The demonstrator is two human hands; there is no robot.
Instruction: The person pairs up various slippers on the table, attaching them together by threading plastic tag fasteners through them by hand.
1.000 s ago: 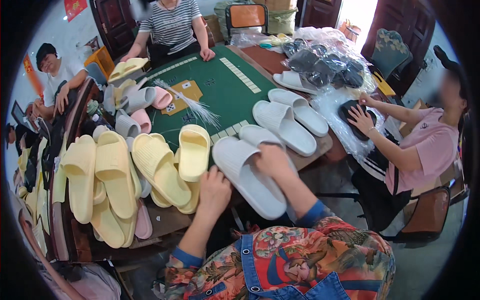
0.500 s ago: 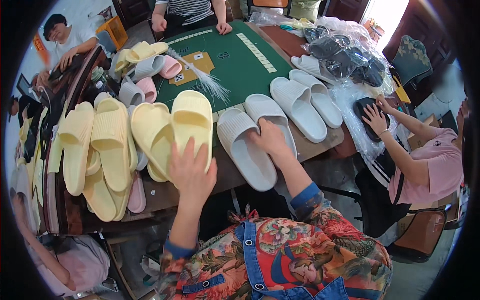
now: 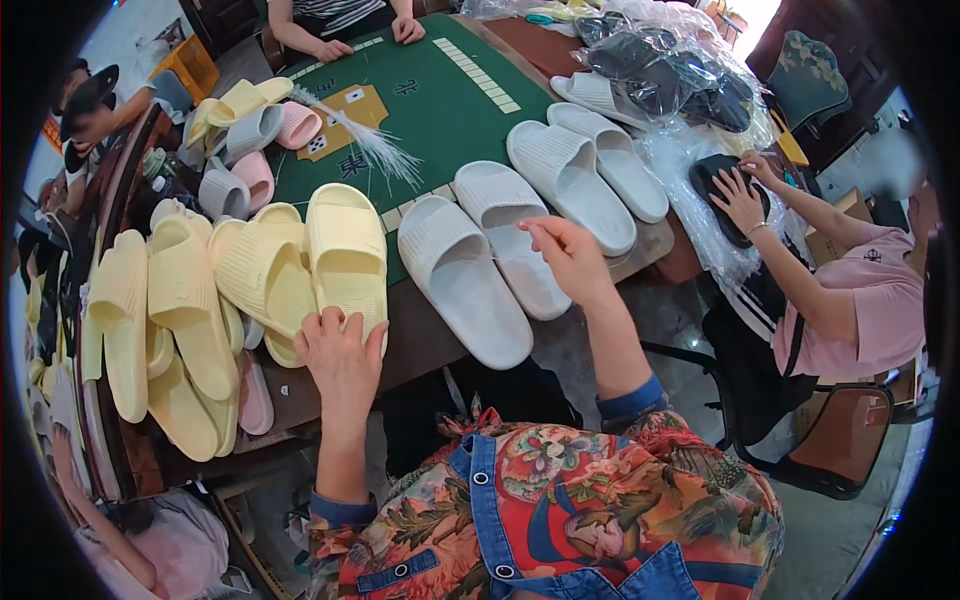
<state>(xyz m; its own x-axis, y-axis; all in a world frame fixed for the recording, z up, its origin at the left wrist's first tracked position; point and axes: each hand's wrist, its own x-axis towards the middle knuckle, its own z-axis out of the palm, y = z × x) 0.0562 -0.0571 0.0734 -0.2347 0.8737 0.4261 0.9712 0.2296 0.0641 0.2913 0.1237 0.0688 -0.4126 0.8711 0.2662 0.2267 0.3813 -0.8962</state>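
Observation:
My left hand (image 3: pixel 342 352) rests with fingers spread on the heel of a pale yellow slipper (image 3: pixel 346 256) at the table's near edge. Beside it lies another yellow slipper (image 3: pixel 258 275). My right hand (image 3: pixel 570 256) hovers over a pair of white slippers (image 3: pixel 485 262), thumb and forefinger pinched together; whether something thin sits between them I cannot tell. A second white pair (image 3: pixel 590 170) lies further right.
The green table top (image 3: pixel 440 110) carries a bundle of thin white plastic ties (image 3: pixel 375 150). Yellow slippers (image 3: pixel 170 320) pile at the left, grey and pink ones (image 3: pixel 245 150) behind. A person (image 3: pixel 850 290) at the right handles a black slipper (image 3: pixel 722 190) by plastic-bagged dark slippers (image 3: pixel 665 60).
My left hand has slid the yellow slipper flat beside the others and now rests on its heel. My right hand has lifted off the white slipper, fingers pinched.

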